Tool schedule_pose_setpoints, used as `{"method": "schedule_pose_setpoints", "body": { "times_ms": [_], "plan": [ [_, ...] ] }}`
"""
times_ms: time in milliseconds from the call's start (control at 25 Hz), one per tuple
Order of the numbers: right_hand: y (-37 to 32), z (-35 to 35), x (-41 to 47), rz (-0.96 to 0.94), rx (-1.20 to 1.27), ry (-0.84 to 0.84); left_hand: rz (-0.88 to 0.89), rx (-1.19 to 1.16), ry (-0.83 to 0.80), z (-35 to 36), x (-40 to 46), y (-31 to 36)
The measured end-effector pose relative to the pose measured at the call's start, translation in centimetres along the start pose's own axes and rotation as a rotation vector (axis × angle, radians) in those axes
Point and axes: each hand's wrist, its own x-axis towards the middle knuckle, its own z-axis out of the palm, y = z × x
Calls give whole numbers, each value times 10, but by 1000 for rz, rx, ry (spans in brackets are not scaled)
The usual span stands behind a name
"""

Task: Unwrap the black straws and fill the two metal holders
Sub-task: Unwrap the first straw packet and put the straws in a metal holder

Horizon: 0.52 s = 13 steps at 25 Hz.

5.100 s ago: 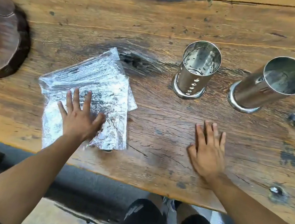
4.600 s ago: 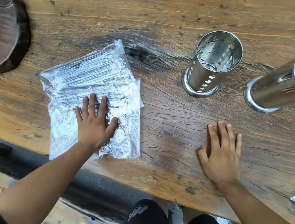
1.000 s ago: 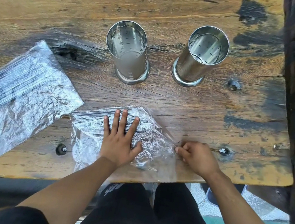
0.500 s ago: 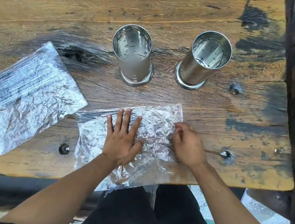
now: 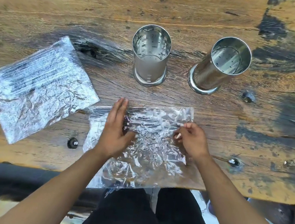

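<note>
a: where are the hands?

b: both on the near packet of black straws, which lies at the front edge of the wooden table and hangs slightly over it. the left hand lies on it, fingers straight and together. the right hand pinches the clear wrap at the packet's right side.

a: and the rest?

b: a second packet lies to the left. the left holder and right holder stand upright behind, both empty.
</note>
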Motion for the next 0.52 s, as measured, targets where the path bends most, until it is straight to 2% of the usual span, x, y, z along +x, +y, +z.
{"method": "schedule_pose_setpoints", "body": {
  "times_ms": [80,160,240,320,360,400,440,520],
  "plan": [
    [-8,-5,-1,40,21,-57,77,371,37,-12,1,-21],
    [-15,-7,0,131,217,-186,24,633,-32,-19,1,-40],
    [-20,-5,0,220,400,-330,-38,698,-81,-21,0,-52],
    [-21,5,0,227,367,-444,-41,711,-87,-18,1,-59],
    [-21,12,0,178,251,-464,-42,716,-80,-16,1,-60],
    [-17,20,-1,53,83,-435,-42,714,-68,-15,1,-60],
    [-15,29,-3,-120,-104,-360,-40,706,-55,-14,1,-62],
    [-7,44,-1,-449,-317,-249,-24,698,-25,-12,1,-64]
  ]
}}
